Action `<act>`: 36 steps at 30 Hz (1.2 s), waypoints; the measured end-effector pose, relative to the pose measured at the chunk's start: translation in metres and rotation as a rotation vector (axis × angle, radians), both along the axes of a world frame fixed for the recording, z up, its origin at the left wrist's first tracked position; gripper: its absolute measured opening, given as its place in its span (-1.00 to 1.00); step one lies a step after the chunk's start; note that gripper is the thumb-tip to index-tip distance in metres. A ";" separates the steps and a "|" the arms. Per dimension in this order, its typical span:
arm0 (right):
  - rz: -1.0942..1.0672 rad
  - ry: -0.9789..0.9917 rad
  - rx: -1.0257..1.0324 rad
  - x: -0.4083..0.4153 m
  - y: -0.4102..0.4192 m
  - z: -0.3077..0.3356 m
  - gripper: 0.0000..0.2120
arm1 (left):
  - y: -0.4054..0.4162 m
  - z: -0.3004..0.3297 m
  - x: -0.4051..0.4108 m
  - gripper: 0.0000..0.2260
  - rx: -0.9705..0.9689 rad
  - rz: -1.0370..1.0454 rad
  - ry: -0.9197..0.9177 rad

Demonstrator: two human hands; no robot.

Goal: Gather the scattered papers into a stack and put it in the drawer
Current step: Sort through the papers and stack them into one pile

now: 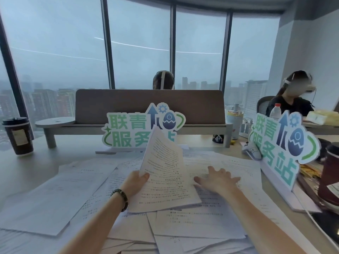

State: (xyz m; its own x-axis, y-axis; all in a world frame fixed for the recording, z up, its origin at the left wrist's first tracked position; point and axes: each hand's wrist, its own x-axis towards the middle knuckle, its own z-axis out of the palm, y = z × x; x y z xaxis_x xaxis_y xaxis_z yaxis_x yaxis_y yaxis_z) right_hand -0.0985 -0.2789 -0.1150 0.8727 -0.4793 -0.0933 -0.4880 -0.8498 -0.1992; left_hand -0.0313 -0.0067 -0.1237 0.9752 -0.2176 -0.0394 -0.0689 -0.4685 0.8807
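Early going: my left hand (136, 181) pinches a few sheets (165, 173); right hand (218, 179) flat, fingers spread, on loose papers (211, 222). Drawer unseen.

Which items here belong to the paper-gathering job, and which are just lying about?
Job: held sheets in left hand; scattered papers under right hand.
Lying about: left coffee cup, centre sign, right sign, water bottle, right coffee cup.
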 end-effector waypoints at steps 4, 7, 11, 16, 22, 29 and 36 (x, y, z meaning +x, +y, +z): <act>0.006 0.085 0.008 0.001 -0.004 -0.002 -0.03 | -0.001 0.000 -0.001 -0.80 -0.065 0.001 -0.008; 0.019 0.010 0.052 0.004 0.000 -0.002 -0.10 | -0.002 -0.001 -0.001 -0.80 -0.071 -0.008 -0.008; 0.020 -0.143 0.235 0.005 0.003 0.002 -0.21 | -0.001 0.000 -0.002 -0.79 -0.057 -0.008 0.000; 0.046 -0.388 0.456 -0.003 -0.003 0.006 -0.26 | -0.002 -0.002 -0.002 -0.77 -0.069 -0.005 0.006; 0.013 -0.403 0.505 -0.001 -0.015 0.008 -0.50 | 0.003 -0.004 0.000 -0.77 -0.184 0.010 0.082; -0.072 -0.497 0.556 0.003 -0.026 0.004 -0.86 | 0.010 -0.001 0.000 -0.79 -0.338 0.026 0.178; -0.049 -0.438 0.764 0.004 -0.027 0.007 -0.78 | 0.016 0.001 -0.001 -0.79 -0.354 0.027 0.203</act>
